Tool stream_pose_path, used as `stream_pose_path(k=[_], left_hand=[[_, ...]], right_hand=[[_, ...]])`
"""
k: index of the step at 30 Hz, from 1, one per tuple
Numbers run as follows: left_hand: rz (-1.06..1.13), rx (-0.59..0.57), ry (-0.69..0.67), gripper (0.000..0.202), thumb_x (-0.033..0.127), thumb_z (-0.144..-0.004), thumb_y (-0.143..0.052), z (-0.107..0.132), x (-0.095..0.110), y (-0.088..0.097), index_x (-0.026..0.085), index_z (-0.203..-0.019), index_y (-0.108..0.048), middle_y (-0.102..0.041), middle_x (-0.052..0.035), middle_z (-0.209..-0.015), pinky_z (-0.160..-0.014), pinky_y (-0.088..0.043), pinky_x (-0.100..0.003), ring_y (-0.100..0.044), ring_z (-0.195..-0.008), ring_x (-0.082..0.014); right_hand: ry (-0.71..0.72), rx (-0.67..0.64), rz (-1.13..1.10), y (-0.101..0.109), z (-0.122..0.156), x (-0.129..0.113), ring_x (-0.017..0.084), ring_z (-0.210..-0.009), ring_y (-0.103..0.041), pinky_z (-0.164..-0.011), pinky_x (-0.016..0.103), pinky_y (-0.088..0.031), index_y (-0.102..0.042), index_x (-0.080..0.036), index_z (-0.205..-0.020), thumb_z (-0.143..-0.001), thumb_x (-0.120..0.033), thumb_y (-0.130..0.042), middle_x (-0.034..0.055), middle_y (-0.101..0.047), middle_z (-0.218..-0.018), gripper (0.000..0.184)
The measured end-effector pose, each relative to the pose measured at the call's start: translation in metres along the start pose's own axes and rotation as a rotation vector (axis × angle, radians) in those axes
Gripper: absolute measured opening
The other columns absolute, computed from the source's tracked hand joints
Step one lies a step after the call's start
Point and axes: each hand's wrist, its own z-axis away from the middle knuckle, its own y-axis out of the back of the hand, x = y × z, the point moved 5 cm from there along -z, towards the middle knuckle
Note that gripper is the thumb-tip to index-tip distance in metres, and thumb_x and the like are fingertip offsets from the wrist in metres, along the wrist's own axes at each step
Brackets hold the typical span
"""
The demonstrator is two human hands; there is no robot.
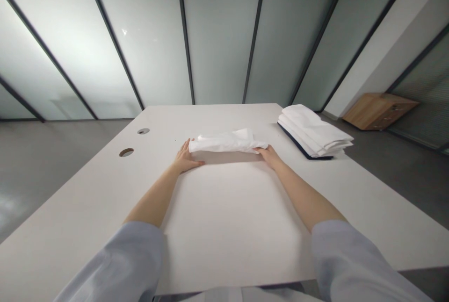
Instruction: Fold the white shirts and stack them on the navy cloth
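"Item one: where is it lying?"

"A crumpled, folded white cotton cloth (226, 143) is lying on the white laminate tabletop (228, 227), its long axis running left to right between the hands."

"Hands?"

"The open left hand (185, 158) is touching the cloth's left end, and the open right hand (270, 157) is resting on its right end; neither is gripping."

"Also listed?"

"A stack of folded white fabric (315, 129) is sitting further right on a dark navy tray (298, 145)."

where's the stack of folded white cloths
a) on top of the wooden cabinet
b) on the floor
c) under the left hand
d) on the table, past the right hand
d. The folded white stack lies on the table out to the side of the right hand, not touching it.
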Motion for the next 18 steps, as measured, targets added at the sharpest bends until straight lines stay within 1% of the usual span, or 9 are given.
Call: stream_pose_path(k=[2,3,4,6,8,11,13,14,18], left_hand=[[-0.032,-0.015,-0.039,0.109,0.053,-0.065,-0.074,0.002,0.011,0.004,0.019,-0.152,-0.018,-0.020,-0.0172,-0.157,-0.111,-0.029,-0.045,-0.025,-0.141,-0.0341],[-0.055,-0.031,-0.081,0.105,0.048,-0.067,-0.074,0.002,0.018,0.006,0.021,-0.152,-0.018,-0.016,-0.0161,-0.158,-0.111,-0.029,-0.045,-0.024,-0.142,-0.0341],[-0.085,-0.053,-0.131,0.101,0.044,-0.069,-0.073,0.003,0.024,0.008,0.023,-0.152,-0.020,-0.013,-0.0145,-0.159,-0.111,-0.029,-0.045,-0.023,-0.142,-0.0341],[-0.157,-0.121,-0.227,0.089,0.035,-0.069,-0.072,0.003,0.036,0.010,0.027,-0.148,-0.032,-0.013,-0.0107,-0.159,-0.110,-0.030,-0.045,-0.021,-0.143,-0.0338],[-0.206,-0.191,-0.293,0.075,0.028,-0.070,-0.071,0.004,0.043,0.008,0.029,-0.140,-0.046,-0.022,-0.0077,-0.157,-0.110,-0.031,-0.044,-0.022,-0.143,-0.0322],[-0.150,-0.261,-0.321,0.062,0.022,-0.068,-0.069,0.003,0.044,0.002,0.026,-0.128,-0.059,-0.045,-0.0067,-0.146,-0.108,-0.034,-0.041,-0.039,-0.135,-0.0287],[-0.025,-0.260,-0.266,0.057,0.020,-0.066,-0.068,0.002,0.037,0.001,0.020,-0.123,-0.062,-0.058,-0.0070,-0.134,-0.106,-0.037,-0.037,-0.052,-0.125,-0.0273],[0.055,-0.252,-0.225,0.054,0.018,-0.067,-0.066,0.002,0.032,0.000,0.017,-0.121,-0.063,-0.062,-0.0070,-0.128,-0.103,-0.040,-0.035,-0.056,-0.119,-0.0266],[0.305,-0.223,-0.106,0.043,0.009,-0.071,-0.051,0.001,0.020,0.003,0.007,-0.110,-0.069,-0.072,-0.0086,-0.106,-0.085,-0.049,-0.030,-0.066,-0.099,-0.0254]], right_hand=[[-0.010,-0.088,0.048,-0.002,0.002,0.001,0.029,-0.103,-0.065,-0.094,0.043,-0.048,-0.074,-0.016,-0.095,-0.070,-0.032,-0.065,0.0065,-0.074,-0.099,0.031],[0.001,-0.137,0.074,-0.003,0.003,0.000,0.028,-0.101,-0.065,-0.092,0.042,-0.049,-0.074,-0.016,-0.095,-0.070,-0.031,-0.065,0.0063,-0.074,-0.098,0.030],[0.025,-0.183,0.099,-0.004,0.004,-0.001,0.028,-0.100,-0.066,-0.092,0.042,-0.049,-0.074,-0.016,-0.096,-0.071,-0.030,-0.065,0.0061,-0.074,-0.099,0.029],[0.095,-0.242,0.152,-0.006,0.004,-0.003,0.026,-0.100,-0.066,-0.092,0.041,-0.049,-0.074,-0.018,-0.096,-0.072,-0.029,-0.066,0.0058,-0.073,-0.103,0.028],[0.179,-0.253,0.217,-0.006,0.004,-0.004,0.025,-0.108,-0.063,-0.097,0.040,-0.046,-0.073,-0.021,-0.097,-0.071,-0.028,-0.068,0.0055,-0.070,-0.112,0.027],[0.250,-0.232,0.316,-0.006,0.002,-0.003,0.025,-0.123,-0.053,-0.106,0.041,-0.039,-0.073,-0.023,-0.096,-0.070,-0.026,-0.070,0.0043,-0.066,-0.121,0.026],[0.250,-0.200,0.362,-0.005,0.001,-0.002,0.025,-0.127,-0.050,-0.107,0.041,-0.037,-0.073,-0.023,-0.097,-0.070,-0.025,-0.069,0.0043,-0.068,-0.119,0.027],[0.245,-0.181,0.375,-0.004,0.001,-0.001,0.025,-0.125,-0.052,-0.106,0.040,-0.039,-0.073,-0.023,-0.099,-0.071,-0.024,-0.068,0.0043,-0.068,-0.117,0.028],[0.268,-0.164,0.366,-0.007,0.004,-0.003,0.024,-0.114,-0.060,-0.101,0.038,-0.044,-0.071,-0.024,-0.105,-0.074,-0.022,-0.062,0.0016,-0.068,-0.119,0.033]])
